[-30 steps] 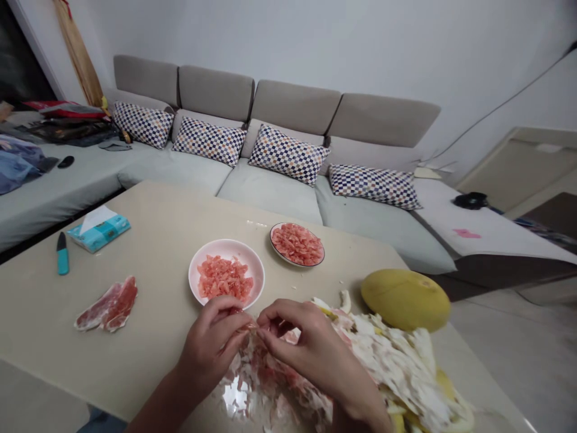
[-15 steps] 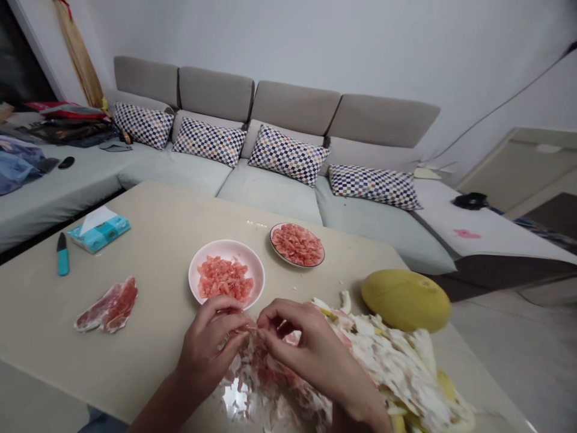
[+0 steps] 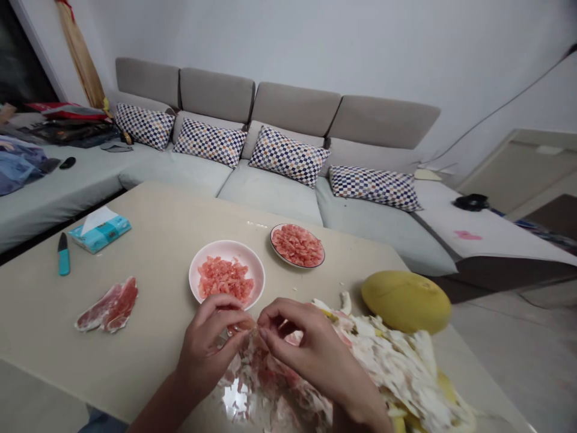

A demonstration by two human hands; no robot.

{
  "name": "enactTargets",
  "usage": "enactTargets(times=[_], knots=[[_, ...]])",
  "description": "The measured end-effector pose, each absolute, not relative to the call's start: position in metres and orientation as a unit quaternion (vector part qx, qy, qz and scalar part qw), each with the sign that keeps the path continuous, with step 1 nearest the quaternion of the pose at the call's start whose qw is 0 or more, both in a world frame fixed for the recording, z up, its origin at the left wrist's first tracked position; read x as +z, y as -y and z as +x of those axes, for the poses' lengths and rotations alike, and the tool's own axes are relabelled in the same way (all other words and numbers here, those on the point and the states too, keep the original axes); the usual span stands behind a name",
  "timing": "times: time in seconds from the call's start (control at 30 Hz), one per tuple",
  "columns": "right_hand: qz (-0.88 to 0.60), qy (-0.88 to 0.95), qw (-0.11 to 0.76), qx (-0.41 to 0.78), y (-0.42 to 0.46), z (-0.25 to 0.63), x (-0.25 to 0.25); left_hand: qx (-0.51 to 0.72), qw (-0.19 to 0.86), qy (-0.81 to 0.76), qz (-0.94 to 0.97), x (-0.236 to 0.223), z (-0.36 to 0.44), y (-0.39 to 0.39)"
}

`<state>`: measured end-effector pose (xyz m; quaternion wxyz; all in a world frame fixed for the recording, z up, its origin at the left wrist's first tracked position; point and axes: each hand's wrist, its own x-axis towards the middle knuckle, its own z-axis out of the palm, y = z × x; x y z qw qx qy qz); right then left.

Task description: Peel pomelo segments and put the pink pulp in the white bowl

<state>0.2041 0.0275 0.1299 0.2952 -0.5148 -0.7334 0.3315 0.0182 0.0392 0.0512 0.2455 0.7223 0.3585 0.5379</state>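
Note:
In front of the pink bowl (image 3: 195,279), my left hand (image 3: 202,349) is closed on a small piece of pomelo flesh (image 3: 241,328), mostly hidden by the fingers. My right hand (image 3: 311,349) pinches at the right end of that piece, thumb against forefinger; the exact bit between its tips is too small to make out. Peeled pomelo pulp (image 3: 223,278) lies in the bowl. Beneath both hands spreads a heap of torn membranes (image 3: 274,379). White and yellow pomelo peel (image 3: 396,367) is piled by my right wrist.
A whole pomelo (image 3: 406,300) rests behind the peel. Farther back stands a dark-rimmed plate (image 3: 273,246) of pulp. Unpeeled pomelo segments (image 3: 108,307), a teal-handled knife (image 3: 64,255) and a tissue pack (image 3: 101,231) lie at left. A sofa (image 3: 270,192) lines the table's far side.
My right fingertips have drawn slightly away from the left ones, and more of the pomelo piece shows in my left hand. The bowl, plate and peel stay put.

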Motion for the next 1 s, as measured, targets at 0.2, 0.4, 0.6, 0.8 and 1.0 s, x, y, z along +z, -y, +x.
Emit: enactTargets(times=[0.2,0.4,0.6,0.8,1.0], knots=[[-0.521,0.728,0.310,0.320,-0.030,0.198,0.125,0.531,0.255,-0.360,0.723,0.046,0.018,-0.040],[-0.525,0.708,0.323,0.345,-0.046,0.198,0.111,0.531,0.312,-0.408,0.674,0.044,0.022,-0.048],[-0.520,0.686,0.335,0.383,-0.063,0.196,0.099,0.565,0.416,-0.437,0.563,0.039,0.024,-0.058],[-0.516,0.666,0.354,0.407,-0.068,0.198,0.090,0.567,0.479,-0.463,0.485,0.042,0.017,-0.063],[-0.555,0.659,0.377,0.341,-0.086,0.197,0.066,0.584,0.549,-0.478,0.359,0.049,0.012,-0.061]])
